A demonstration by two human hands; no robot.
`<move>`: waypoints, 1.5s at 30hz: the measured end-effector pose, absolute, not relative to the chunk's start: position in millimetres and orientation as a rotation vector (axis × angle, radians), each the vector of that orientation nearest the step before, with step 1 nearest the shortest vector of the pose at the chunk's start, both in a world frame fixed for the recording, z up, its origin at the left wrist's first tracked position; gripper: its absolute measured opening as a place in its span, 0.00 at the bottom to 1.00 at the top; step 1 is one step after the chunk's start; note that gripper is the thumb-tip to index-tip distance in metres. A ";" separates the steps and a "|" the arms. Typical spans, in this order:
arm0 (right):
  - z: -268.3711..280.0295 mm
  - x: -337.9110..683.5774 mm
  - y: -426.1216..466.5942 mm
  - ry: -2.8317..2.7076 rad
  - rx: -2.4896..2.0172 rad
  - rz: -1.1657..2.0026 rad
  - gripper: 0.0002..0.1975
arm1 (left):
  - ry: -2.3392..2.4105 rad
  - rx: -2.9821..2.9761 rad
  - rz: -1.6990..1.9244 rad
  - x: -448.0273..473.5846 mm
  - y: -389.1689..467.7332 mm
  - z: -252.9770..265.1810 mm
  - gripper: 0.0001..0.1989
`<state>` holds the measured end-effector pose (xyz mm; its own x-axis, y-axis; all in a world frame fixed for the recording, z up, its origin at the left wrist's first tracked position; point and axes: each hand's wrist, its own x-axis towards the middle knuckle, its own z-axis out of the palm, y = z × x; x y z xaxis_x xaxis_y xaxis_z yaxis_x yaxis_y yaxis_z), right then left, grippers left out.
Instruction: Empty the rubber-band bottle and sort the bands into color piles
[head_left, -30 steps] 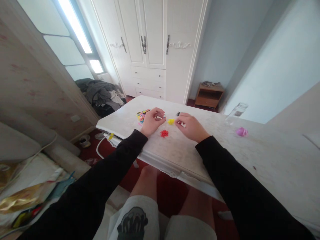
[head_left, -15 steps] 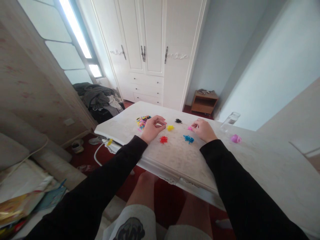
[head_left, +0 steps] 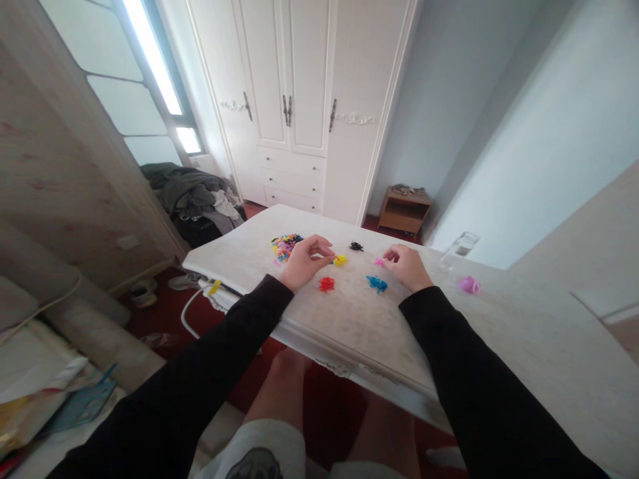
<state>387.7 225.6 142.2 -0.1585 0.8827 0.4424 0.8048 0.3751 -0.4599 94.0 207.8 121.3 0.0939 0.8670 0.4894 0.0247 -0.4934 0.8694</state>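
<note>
Thumb and fingers of my left hand (head_left: 308,261) are pinched together at the left edge of a small yellow pile (head_left: 340,260); whatever sits between the tips is too small to name. My right hand (head_left: 407,266) has its fingers closed at a little pink pile (head_left: 380,262), and its fingertips hide part of it. Between and around the hands lie a red pile (head_left: 327,285), a blue pile (head_left: 376,284) and a black pile (head_left: 356,246) of tiny thin pieces. A larger mixed-colour heap (head_left: 285,247) lies behind my left hand, partly covered by it.
All of this rests on a white table (head_left: 359,332). To the right, a clear glass bottle or jar (head_left: 462,246) lies tilted near a pink-purple object (head_left: 470,285). A white cable (head_left: 187,319) hangs at the left edge. Beyond stand a wardrobe (head_left: 304,73) and a small wooden cabinet (head_left: 403,211).
My left hand has shifted slightly right, its fingertips closing beside the yellow pile. My right hand stays at the pink pile, with its fingers a little lower. The view has tilted slightly.
</note>
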 end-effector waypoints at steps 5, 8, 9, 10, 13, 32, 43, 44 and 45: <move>145.9 385.7 223.5 -1.941 -1.445 0.144 0.04 | 0.827 1.650 1.482 93.6 207.7 121.5 0.20; 150.7 376.6 218.2 -1.984 -1.357 0.148 0.04 | 0.792 1.639 1.464 93.9 207.4 121.9 0.21; 152.2 371.0 215.1 -2.018 -1.305 0.150 0.04 | 0.772 1.642 1.457 94.1 207.2 122.1 0.21; 153.4 364.2 211.5 -2.060 -1.241 0.154 0.05 | 0.749 1.649 1.449 94.2 206.7 122.3 0.21; 154.6 340.5 199.0 -2.161 -1.062 0.199 0.07 | 0.691 1.674 1.409 94.5 204.3 123.6 0.22; 145.2 306.2 179.2 -2.172 -1.008 0.224 0.06 | 0.676 1.691 1.297 94.8 198.1 127.0 0.26; 147.6 308.7 178.7 -2.192 -0.993 0.227 0.08 | 0.676 1.698 1.323 95.1 195.5 130.3 0.17; 148.6 310.3 179.5 -2.185 -1.012 0.221 0.07 | 0.690 1.700 1.335 94.6 195.4 130.5 0.16; 149.6 312.5 180.6 -2.175 -1.035 0.212 0.07 | 0.708 1.710 1.344 94.0 195.3 130.7 0.14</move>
